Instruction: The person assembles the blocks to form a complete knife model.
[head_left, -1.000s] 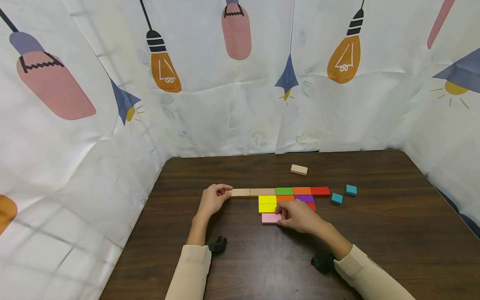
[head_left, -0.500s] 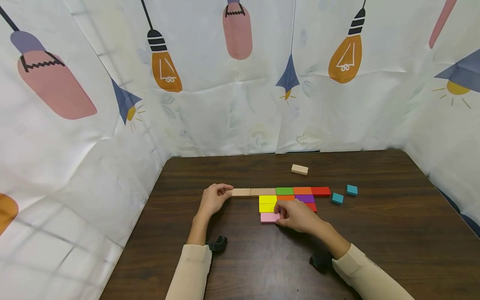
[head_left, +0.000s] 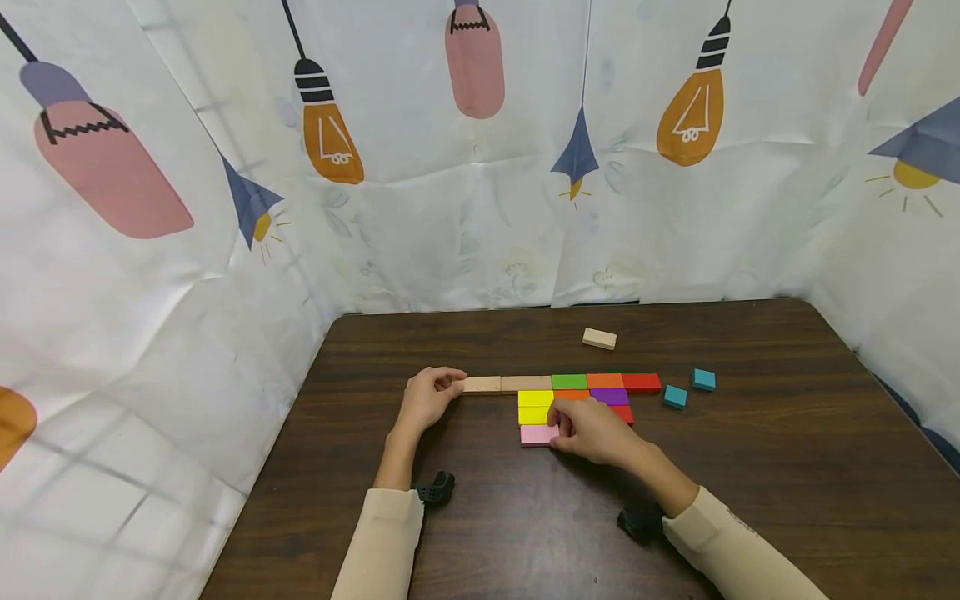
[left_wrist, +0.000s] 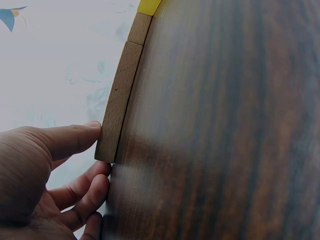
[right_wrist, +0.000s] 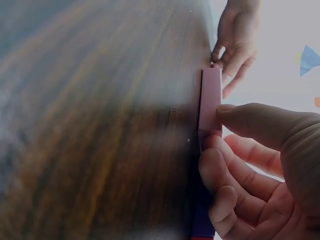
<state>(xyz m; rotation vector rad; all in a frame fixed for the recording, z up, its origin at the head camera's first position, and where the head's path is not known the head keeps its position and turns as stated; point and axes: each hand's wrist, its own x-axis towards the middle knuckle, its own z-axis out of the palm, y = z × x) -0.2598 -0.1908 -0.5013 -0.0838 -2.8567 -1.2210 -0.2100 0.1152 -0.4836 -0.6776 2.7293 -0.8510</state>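
My left hand (head_left: pixel 427 400) pinches the outer end of a plain wooden block (head_left: pixel 483 384), its thumb on the block in the left wrist view. This block lies end to end with a second plain wooden block (head_left: pixel 525 383), at the left of a long row. My right hand (head_left: pixel 596 430) grips the right end of a pink block (head_left: pixel 536 435) between thumb and fingers. The pink block lies along the near side of a yellow block (head_left: pixel 536 415). Right-hand fingers partly cover the orange and red blocks behind them.
The far row continues with green (head_left: pixel 569 382), orange (head_left: pixel 604 381) and red (head_left: pixel 641 382) blocks. A purple block (head_left: pixel 609 397) lies in front. Two blue blocks (head_left: pixel 674 397) sit at the right; a loose wooden block (head_left: pixel 599 338) lies behind on the brown table (head_left: pixel 750 483).
My right hand has slid the pink block slightly away from me and to the left, closing the gap to the yellow block. My left hand has stayed in place.
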